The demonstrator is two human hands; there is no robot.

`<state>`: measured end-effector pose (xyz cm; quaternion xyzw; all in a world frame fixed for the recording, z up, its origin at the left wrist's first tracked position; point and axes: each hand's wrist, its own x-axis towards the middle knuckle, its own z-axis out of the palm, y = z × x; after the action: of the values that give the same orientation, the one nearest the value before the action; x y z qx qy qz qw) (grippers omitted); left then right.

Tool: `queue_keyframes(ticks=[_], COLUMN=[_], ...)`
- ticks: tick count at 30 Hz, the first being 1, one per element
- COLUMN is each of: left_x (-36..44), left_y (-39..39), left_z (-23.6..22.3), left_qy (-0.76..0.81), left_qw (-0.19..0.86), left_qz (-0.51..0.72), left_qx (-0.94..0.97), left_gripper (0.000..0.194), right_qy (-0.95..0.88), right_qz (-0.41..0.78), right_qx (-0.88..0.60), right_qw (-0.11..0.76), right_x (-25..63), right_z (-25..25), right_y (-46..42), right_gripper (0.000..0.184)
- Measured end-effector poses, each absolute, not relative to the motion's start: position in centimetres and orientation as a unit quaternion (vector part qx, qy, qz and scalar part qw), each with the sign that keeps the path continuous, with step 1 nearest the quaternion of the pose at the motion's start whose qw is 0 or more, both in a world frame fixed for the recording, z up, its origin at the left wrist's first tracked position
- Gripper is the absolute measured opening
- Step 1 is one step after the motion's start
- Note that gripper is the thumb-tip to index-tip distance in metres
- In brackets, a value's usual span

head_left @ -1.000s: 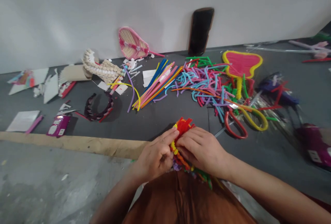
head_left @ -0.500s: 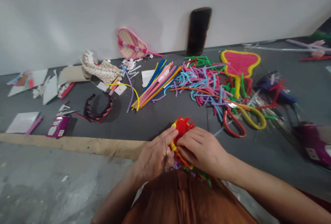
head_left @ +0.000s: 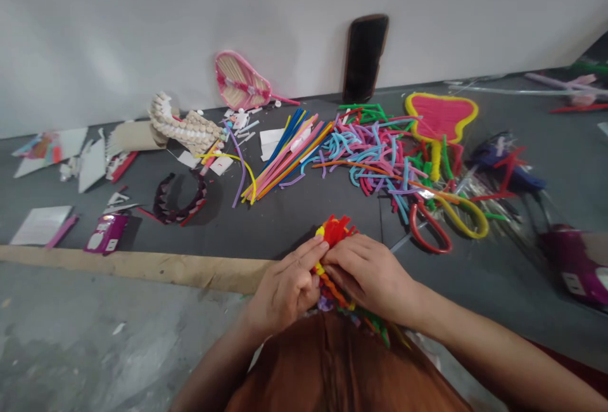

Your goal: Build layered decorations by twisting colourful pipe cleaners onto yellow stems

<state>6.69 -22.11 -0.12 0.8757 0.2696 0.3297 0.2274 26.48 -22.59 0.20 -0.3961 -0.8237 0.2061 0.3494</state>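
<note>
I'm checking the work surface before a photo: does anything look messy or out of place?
Yes. Short pieces of colored stems lie in a loose tangle that reaches the scissors, while the longer stems beside them lie roughly aligned. Nothing looks clearly broken.

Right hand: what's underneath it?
A multicolored fuzzy bundle runs under the right hand. Red tips stick out above, orange strands show below left. The part beneath the hand is covered.

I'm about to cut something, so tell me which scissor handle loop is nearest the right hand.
The red loop is nearest; the yellow loop sits farther from the right hand.
</note>
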Motion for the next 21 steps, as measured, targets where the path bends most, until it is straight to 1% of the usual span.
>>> queue_keyframes(ticks=[4, 8, 11, 14, 17, 21], left_x=[6.5, 5.7, 5.1, 5.0, 5.5, 6.2], left_y=[-22.3, -21.7, -20.2, -18.6, -17.6, -16.9], left_z=[-0.3, 0.1, 0.8, 1.6, 2.1, 2.7], left_qy=[0.303, 0.332, 0.306, 0.262, 0.226, 0.165], left_qw=[0.312, 0.393, 0.45, 0.436, 0.459, 0.512], left_qz=[0.354, 0.337, 0.292, 0.25, 0.204, 0.168], left_qx=[0.828, 0.788, 0.787, 0.824, 0.835, 0.826], left_gripper=[0.016, 0.026, 0.031, 0.021, 0.013, 0.014], right_qy=[-0.804, -0.785, -0.777, -0.767, -0.755, -0.748], right_qz=[0.252, 0.301, 0.323, 0.356, 0.381, 0.379], right_qx=[-0.407, -0.402, -0.395, -0.394, -0.399, -0.396], right_qw=[0.354, 0.361, 0.368, 0.359, 0.355, 0.374], right_x=[26.7, 26.8, 26.8, 26.8, 26.7, 26.5], right_z=[0.1, 0.0, 0.1, 0.2, 0.4, 0.5], right_y=[-23.0, -23.3, -23.4, -23.6, -23.8, -24.1], right_gripper=[0.018, 0.014, 0.013, 0.016, 0.017, 0.017])
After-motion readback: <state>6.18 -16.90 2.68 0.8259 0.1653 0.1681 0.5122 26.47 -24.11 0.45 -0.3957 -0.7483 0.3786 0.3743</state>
